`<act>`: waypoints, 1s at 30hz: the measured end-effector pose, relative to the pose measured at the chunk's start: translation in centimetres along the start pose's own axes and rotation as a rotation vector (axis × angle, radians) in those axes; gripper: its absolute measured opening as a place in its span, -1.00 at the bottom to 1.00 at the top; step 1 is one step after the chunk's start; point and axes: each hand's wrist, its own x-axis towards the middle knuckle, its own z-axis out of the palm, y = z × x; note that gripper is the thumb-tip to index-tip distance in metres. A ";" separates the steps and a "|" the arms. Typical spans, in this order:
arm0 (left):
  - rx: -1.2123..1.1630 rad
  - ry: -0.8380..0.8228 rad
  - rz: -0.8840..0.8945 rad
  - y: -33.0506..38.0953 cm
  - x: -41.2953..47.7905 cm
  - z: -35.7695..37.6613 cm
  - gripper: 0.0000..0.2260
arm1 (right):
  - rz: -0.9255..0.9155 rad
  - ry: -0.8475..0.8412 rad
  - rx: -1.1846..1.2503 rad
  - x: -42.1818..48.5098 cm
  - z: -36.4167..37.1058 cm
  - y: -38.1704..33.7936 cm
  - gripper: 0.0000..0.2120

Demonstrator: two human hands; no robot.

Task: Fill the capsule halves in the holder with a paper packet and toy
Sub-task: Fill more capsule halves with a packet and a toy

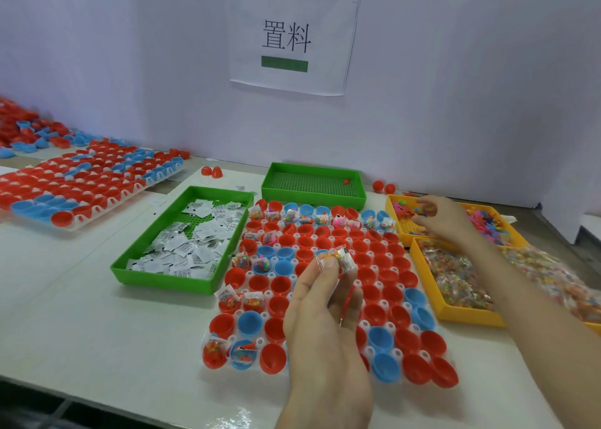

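Over the holder (pixel 369 352) of capsule halves (pixel 374 260), between green paper-packet tray (pixel 162 280) and yellow tray (pixel 391 214): left hand (pixel 325 318), fingers (pixel 328 270) pinching bead packet (pixel 338 257); right hand (pixel 447 222), fingers (pixel 422 223) curled on toys (pixel 403 209). Bare surface (pixel 81 298) front-left.

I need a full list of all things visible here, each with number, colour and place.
holder: one, white, centre
capsule halves: many, red and blue, in holder
green trays: two; one left of holder, one behind it
paper packets: many, white, in left green tray
yellow trays: at least two, right of holder
toys: many, mostly pink, far yellow tray
bead packets: many, multicoloured, near yellow tray and some halves
second holder: one, with red and blue halves, far left
sign: one, white, on wall
left hand: pinches one bead packet above holder
right hand: on the toys; hold unclear
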 end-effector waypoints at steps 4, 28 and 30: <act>-0.001 0.081 -0.022 0.3 0.6 0.5 -0.95 | -0.092 -0.070 -0.135 1.4 0.9 -0.9 -0.68; -0.043 -0.140 0.046 0.6 1.3 -1.5 -0.66 | -0.489 -0.290 0.844 -15.6 -2.2 -15.3 -0.73; -0.020 -0.159 0.061 0.7 1.3 -1.6 -0.66 | -0.524 -0.331 0.885 -16.4 -2.0 -15.5 -0.71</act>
